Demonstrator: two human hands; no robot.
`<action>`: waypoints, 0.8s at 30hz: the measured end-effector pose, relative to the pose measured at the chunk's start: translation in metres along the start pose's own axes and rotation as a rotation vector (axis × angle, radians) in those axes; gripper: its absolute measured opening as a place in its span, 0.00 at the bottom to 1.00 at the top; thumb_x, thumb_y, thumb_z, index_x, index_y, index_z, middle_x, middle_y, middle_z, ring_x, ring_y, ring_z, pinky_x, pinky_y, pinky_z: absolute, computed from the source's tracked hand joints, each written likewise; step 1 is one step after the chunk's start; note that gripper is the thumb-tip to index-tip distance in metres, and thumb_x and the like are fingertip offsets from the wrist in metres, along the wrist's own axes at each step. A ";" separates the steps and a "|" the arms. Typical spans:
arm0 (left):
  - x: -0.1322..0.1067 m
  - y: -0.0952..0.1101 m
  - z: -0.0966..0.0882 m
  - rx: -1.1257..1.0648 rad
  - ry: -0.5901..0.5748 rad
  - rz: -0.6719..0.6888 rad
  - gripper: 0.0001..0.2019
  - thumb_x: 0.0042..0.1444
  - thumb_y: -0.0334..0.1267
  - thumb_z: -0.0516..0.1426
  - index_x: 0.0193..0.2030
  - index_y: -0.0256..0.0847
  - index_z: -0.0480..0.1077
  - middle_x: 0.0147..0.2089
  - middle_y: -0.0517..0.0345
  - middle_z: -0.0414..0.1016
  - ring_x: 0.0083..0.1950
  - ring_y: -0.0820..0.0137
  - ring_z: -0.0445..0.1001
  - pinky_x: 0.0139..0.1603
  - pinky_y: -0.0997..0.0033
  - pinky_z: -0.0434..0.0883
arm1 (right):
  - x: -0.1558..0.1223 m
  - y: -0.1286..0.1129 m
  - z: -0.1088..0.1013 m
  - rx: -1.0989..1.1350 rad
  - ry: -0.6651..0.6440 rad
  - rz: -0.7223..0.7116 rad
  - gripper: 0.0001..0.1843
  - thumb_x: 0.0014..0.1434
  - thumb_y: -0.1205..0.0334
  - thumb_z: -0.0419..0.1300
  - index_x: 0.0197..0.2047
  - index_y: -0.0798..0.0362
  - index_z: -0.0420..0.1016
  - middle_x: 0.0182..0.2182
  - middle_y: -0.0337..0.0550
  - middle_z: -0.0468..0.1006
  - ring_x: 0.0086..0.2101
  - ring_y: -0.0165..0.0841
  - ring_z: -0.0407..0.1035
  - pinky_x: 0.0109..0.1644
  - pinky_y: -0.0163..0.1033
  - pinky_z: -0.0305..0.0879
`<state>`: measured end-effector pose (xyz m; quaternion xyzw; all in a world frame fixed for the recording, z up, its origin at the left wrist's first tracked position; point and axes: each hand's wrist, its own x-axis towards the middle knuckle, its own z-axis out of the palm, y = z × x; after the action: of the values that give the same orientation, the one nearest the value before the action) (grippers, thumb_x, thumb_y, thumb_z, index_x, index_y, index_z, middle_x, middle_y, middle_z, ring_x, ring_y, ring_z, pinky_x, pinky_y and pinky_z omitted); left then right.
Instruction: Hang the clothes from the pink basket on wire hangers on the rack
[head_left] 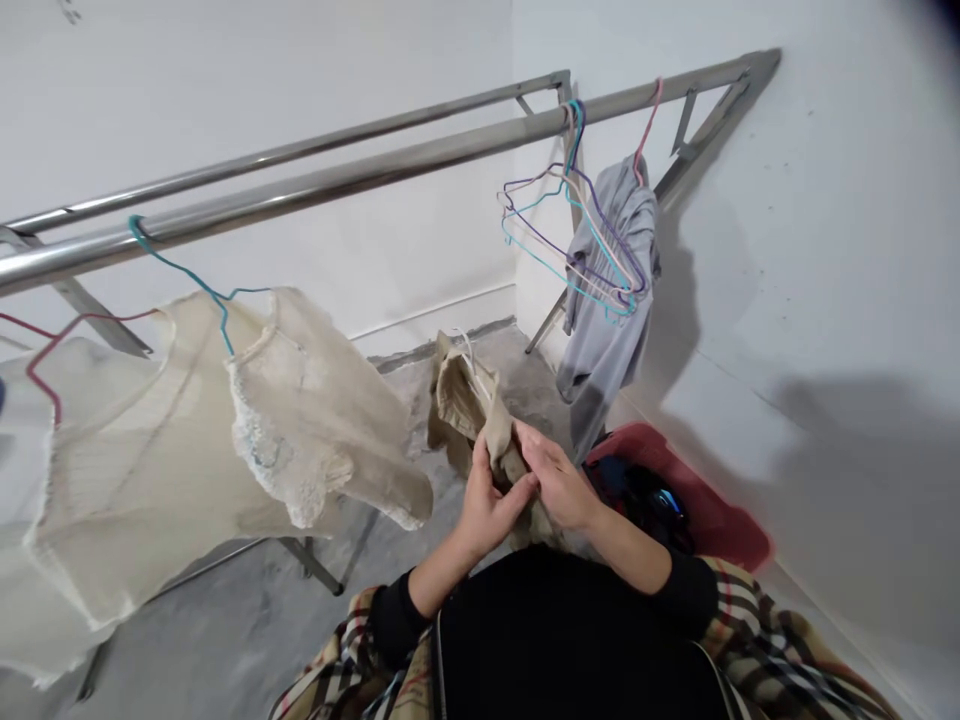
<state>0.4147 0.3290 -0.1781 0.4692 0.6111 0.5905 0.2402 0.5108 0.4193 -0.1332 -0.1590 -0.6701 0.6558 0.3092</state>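
"Near the centre, what's being held?"
"A tan garment (463, 402) with a white hanger (471, 358), the left hand (486, 508) and right hand (556, 480) both gripping its cloth."
"Around it?"
"Bunched hangers (570, 172) at one o'clock, red tub (724, 505) at four, cream top (326, 395) at nine."

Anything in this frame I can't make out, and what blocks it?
All in the head view:
- White hanger: mostly hidden inside the khaki garment.
- Khaki garment's middle: partly covered by the left hand and right hand.
- Some fingertips: hidden by the cloth, so the exact grip is unclear.
- Red hanger: one end cut off by the left edge.
- Dark contents of the red basin: too dark, partly behind the right forearm.
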 end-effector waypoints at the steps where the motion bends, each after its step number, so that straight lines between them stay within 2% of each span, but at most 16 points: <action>1: 0.002 0.000 -0.003 -0.004 0.021 -0.004 0.41 0.57 0.47 0.60 0.70 0.43 0.42 0.68 0.41 0.57 0.68 0.58 0.59 0.69 0.57 0.59 | 0.001 -0.004 0.000 -0.025 -0.054 -0.011 0.28 0.65 0.39 0.47 0.58 0.46 0.71 0.52 0.46 0.76 0.56 0.39 0.66 0.67 0.48 0.56; 5: 0.011 0.000 -0.018 -0.004 0.152 0.015 0.31 0.60 0.46 0.56 0.67 0.44 0.52 0.64 0.46 0.64 0.64 0.61 0.66 0.64 0.62 0.66 | 0.002 -0.016 -0.005 -0.064 -0.280 -0.056 0.29 0.64 0.41 0.50 0.59 0.50 0.70 0.54 0.49 0.73 0.56 0.39 0.66 0.64 0.47 0.60; 7: 0.019 0.005 -0.031 -0.019 0.242 0.011 0.27 0.60 0.44 0.55 0.65 0.44 0.57 0.60 0.47 0.70 0.59 0.62 0.71 0.59 0.64 0.70 | -0.003 -0.015 -0.009 -0.089 -0.312 -0.101 0.26 0.65 0.45 0.53 0.59 0.49 0.71 0.59 0.50 0.68 0.60 0.39 0.63 0.65 0.47 0.58; 10: 0.038 0.023 -0.057 -0.074 0.367 0.015 0.26 0.58 0.40 0.56 0.63 0.43 0.60 0.55 0.49 0.74 0.53 0.63 0.75 0.52 0.65 0.74 | -0.012 -0.003 -0.022 -0.154 -0.211 -0.125 0.21 0.64 0.51 0.56 0.58 0.46 0.72 0.60 0.48 0.68 0.60 0.38 0.62 0.64 0.48 0.59; 12: 0.054 0.041 -0.077 -0.082 0.446 0.058 0.25 0.55 0.37 0.57 0.61 0.42 0.62 0.53 0.51 0.76 0.51 0.65 0.77 0.50 0.67 0.75 | -0.020 0.009 -0.032 -0.197 -0.121 -0.070 0.19 0.64 0.51 0.56 0.55 0.46 0.74 0.57 0.48 0.72 0.58 0.38 0.65 0.61 0.48 0.64; 15: 0.080 0.073 -0.104 0.018 0.541 0.188 0.22 0.54 0.34 0.56 0.57 0.42 0.66 0.49 0.55 0.77 0.48 0.67 0.77 0.48 0.69 0.75 | -0.033 0.030 -0.045 -0.281 -0.015 0.040 0.17 0.63 0.50 0.56 0.51 0.47 0.77 0.52 0.48 0.76 0.53 0.39 0.70 0.55 0.47 0.69; 18: 0.111 0.102 -0.127 0.128 0.560 0.305 0.20 0.55 0.33 0.54 0.56 0.41 0.68 0.49 0.58 0.77 0.48 0.70 0.77 0.48 0.72 0.75 | -0.049 0.048 -0.054 -0.343 0.074 0.111 0.17 0.62 0.49 0.57 0.48 0.48 0.78 0.48 0.47 0.79 0.47 0.41 0.74 0.51 0.49 0.72; 20: 0.134 0.114 -0.142 0.162 0.557 0.357 0.19 0.56 0.31 0.53 0.55 0.36 0.68 0.47 0.59 0.77 0.47 0.71 0.76 0.48 0.74 0.74 | -0.060 0.057 -0.058 -0.350 0.122 0.158 0.18 0.61 0.48 0.57 0.47 0.48 0.79 0.46 0.47 0.81 0.45 0.41 0.75 0.49 0.49 0.73; 22: 0.157 0.117 -0.157 0.165 0.536 0.373 0.19 0.56 0.28 0.52 0.54 0.29 0.67 0.44 0.60 0.78 0.46 0.73 0.76 0.48 0.75 0.72 | -0.070 0.065 -0.064 -0.358 0.166 0.208 0.18 0.61 0.48 0.57 0.47 0.48 0.79 0.45 0.48 0.81 0.45 0.42 0.76 0.48 0.50 0.74; 24: 0.177 0.112 -0.170 0.181 0.491 0.358 0.18 0.57 0.28 0.51 0.53 0.25 0.67 0.41 0.61 0.77 0.44 0.74 0.75 0.48 0.73 0.72 | -0.078 0.073 -0.070 -0.367 0.193 0.253 0.19 0.61 0.48 0.57 0.47 0.50 0.79 0.45 0.49 0.81 0.44 0.42 0.76 0.49 0.50 0.73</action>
<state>0.2244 0.3808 0.0056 0.4322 0.6085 0.6623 -0.0647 0.5997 0.4320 -0.2241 -0.3572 -0.7200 0.5385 0.2531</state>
